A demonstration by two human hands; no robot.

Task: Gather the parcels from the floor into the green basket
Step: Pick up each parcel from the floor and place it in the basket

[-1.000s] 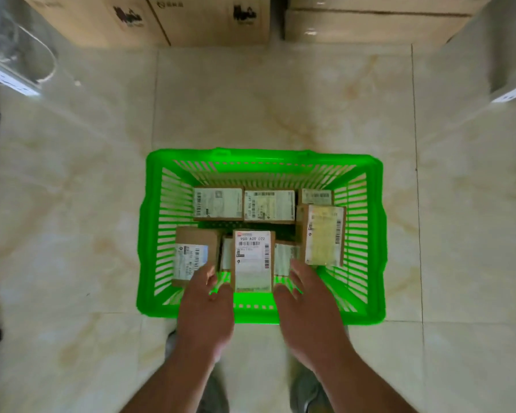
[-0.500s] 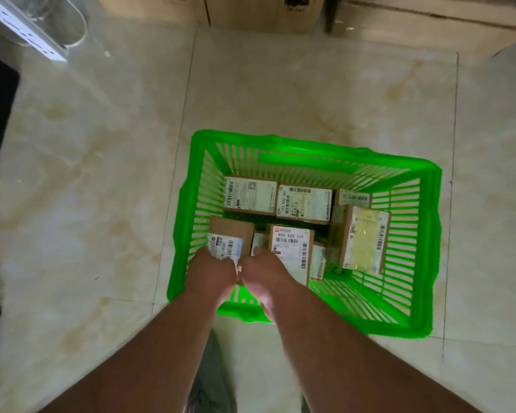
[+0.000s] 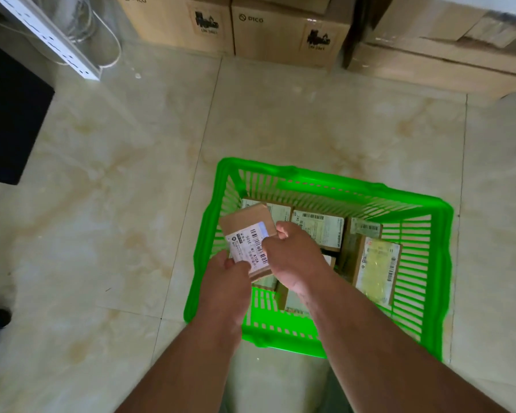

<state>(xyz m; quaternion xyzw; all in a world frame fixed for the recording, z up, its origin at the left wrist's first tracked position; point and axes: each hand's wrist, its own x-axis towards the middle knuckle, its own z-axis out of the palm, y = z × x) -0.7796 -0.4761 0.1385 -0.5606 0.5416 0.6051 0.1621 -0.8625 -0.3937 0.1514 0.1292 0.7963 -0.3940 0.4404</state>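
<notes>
Both hands hold a labelled parcel [image 3: 248,239] above the green basket [image 3: 441,281]'s nine-o'clock side, long axis running eleven to five; left hand [image 3: 228,281] pinches its near end, right hand [image 3: 292,257] fingers curl round its edge

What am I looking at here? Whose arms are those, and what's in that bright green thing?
There is no robot here, just a person. The picture comes from a camera worn on their head, looking down, so you see their two bare arms as if they were yours.

The bright thing is a green basket with slotted sides, standing on a shiny tiled floor. Inside it lie several small brown parcels with white barcode labels.

The left hand and the right hand together hold one parcel above the basket's left side, each pinching an edge of it.

At the top, big cardboard boxes sit along the floor's far edge.
</notes>
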